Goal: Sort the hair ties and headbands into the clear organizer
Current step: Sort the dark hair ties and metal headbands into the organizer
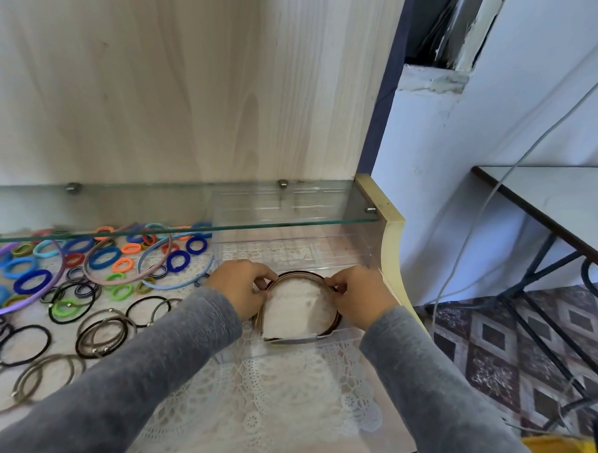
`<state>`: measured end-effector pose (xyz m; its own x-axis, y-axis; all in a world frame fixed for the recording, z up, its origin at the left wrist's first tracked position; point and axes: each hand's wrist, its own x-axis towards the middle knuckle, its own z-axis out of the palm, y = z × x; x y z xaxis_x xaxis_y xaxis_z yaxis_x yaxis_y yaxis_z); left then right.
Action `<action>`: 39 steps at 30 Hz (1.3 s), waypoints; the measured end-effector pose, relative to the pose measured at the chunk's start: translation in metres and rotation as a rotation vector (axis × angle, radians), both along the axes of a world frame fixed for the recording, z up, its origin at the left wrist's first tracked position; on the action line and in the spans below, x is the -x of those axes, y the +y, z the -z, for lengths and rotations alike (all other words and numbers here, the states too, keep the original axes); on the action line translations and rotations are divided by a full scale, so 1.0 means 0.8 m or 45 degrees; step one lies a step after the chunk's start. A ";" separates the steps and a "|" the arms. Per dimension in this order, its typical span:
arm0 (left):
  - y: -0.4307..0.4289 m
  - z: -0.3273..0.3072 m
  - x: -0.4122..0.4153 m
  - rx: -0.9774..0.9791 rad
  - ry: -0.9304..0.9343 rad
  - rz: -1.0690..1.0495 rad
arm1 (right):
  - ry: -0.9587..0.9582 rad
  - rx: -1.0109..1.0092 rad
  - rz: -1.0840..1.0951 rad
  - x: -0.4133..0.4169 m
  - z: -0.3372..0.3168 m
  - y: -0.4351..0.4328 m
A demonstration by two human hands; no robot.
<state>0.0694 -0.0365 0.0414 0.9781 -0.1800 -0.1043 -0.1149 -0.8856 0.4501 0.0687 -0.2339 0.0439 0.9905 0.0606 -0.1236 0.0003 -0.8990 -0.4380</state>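
Note:
A clear organizer (351, 334) stands on the lace cloth at the right of the shelf. Inside its near compartment stand dark brown headbands (302, 273), arched upward. My left hand (243, 285) pinches their left side and my right hand (359, 294) pinches their right side. To the left lie a purple headband (48, 289), a pink headband (131, 279) and a light blue headband (175, 284) among several coloured fabric hair ties (33, 281) and thin dark elastic ties (102, 334).
A glass shelf (187, 230) hangs just above the far part of the pile and the organizer's back. The wooden back panel rises behind. The shelf's cream edge (392, 251) lies right of the organizer. A side table (566, 203) and cables stand at the right.

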 end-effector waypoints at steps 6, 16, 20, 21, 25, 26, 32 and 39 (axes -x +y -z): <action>0.001 0.005 -0.001 -0.045 -0.062 0.021 | -0.057 -0.029 0.019 0.001 0.004 -0.003; 0.013 -0.009 0.004 -0.175 0.160 0.338 | 0.036 -0.058 0.019 0.001 -0.001 -0.013; 0.011 -0.006 0.008 -0.158 0.152 0.351 | 0.035 -0.043 0.009 0.001 0.000 -0.013; 0.010 -0.005 0.009 -0.152 0.153 0.345 | 0.031 -0.052 0.012 0.002 0.000 -0.014; 0.008 -0.004 0.009 -0.151 0.164 0.333 | 0.045 -0.073 0.011 0.002 0.000 -0.015; 0.007 -0.004 0.009 -0.154 0.165 0.334 | 0.050 -0.073 0.007 0.001 0.000 -0.015; 0.007 -0.008 0.012 -0.130 0.166 0.350 | 0.066 -0.059 0.009 -0.002 0.001 -0.016; 0.007 -0.006 0.015 -0.097 0.207 0.383 | 0.088 -0.046 -0.016 -0.002 -0.001 -0.015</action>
<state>0.0574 -0.0305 0.0462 0.8518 -0.4436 -0.2788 -0.3084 -0.8547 0.4176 0.0701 -0.2458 0.0450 0.9788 0.0788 -0.1890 -0.0195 -0.8828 -0.4693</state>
